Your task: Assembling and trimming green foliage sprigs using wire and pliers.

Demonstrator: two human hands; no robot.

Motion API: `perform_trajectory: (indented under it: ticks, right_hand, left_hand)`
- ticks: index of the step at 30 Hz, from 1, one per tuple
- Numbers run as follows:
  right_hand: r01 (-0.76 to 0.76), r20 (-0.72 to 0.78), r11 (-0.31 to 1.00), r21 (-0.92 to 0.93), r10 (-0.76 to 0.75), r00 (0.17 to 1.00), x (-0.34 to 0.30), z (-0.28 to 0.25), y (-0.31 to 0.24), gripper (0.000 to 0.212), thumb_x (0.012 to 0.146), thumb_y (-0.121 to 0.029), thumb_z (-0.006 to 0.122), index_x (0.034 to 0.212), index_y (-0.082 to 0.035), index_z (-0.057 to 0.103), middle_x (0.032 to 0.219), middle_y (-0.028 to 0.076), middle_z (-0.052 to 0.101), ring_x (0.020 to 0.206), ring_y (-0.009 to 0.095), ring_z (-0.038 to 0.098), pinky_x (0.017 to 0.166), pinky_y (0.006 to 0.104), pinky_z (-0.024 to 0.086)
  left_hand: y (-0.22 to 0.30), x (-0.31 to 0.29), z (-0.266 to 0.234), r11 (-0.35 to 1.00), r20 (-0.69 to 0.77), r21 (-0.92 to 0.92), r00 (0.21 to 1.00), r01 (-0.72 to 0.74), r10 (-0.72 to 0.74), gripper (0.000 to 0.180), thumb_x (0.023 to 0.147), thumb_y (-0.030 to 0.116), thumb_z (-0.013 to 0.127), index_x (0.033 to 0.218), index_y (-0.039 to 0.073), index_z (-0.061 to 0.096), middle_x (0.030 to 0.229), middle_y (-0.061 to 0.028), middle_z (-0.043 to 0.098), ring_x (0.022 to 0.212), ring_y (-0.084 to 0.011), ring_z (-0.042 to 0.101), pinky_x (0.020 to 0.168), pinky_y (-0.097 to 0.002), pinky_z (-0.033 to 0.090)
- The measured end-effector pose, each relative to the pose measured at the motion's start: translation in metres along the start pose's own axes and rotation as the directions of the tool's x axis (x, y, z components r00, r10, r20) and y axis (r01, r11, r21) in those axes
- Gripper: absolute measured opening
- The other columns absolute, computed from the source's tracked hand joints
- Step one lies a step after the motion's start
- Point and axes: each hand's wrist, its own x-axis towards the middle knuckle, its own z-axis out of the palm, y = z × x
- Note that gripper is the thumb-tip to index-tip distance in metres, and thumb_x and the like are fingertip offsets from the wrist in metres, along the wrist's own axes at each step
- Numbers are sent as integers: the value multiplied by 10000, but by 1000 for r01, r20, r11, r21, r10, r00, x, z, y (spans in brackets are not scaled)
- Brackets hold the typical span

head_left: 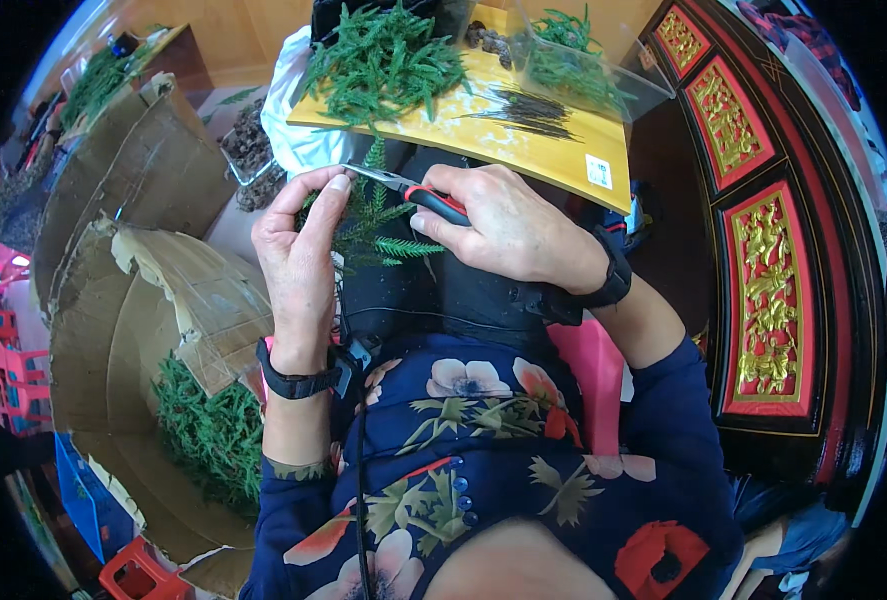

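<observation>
Over my lap, my left hand point(301, 225) pinches something at its fingertips, by the stem end of a green artificial pine sprig point(375, 215). The sprig hangs below the fingers, its fronds spreading to the right. My right hand point(508, 222) is closed around red-and-black-handled pliers point(433, 202). Their metal jaws point left and reach my left thumb and fingertip. Whether the jaws grip a wire or the stem is too small to tell.
Ahead stands a yellow board point(463, 135) bearing a pile of green sprigs point(388, 65), dark thin wires point(528, 112) and a clear plastic bin point(603, 85). At left, a cardboard box point(113, 370) holds more greenery point(208, 430). A carved red-and-gold cabinet point(768, 300) stands at right.
</observation>
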Motion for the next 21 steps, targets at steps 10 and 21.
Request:
perform_trajectory:
  ticks: [10, 21]
  right_hand:
    - [11, 8, 997, -82, -10, 1000, 6, -2, 1, 303, 857, -291, 571, 946, -2, 578, 793, 212, 605, 790, 392, 592, 714, 432, 468]
    - [48, -312, 794, -606, -292, 904, 20, 9, 3, 179, 760, -180, 605, 823, -23, 545, 748, 130, 557, 711, 306, 596, 592, 392, 466]
  left_hand:
    - [-2, 4, -4, 999, -5, 5, 999, 37, -37, 122, 852, 60, 618, 946, -1, 666, 830, 32, 608, 761, -26, 508, 689, -173, 393]
    - [-9, 10, -12, 940, 97, -208, 962, 270, -255, 181, 846, 109, 609, 990, 4, 642, 778, 6, 593, 680, -51, 492, 597, -196, 357]
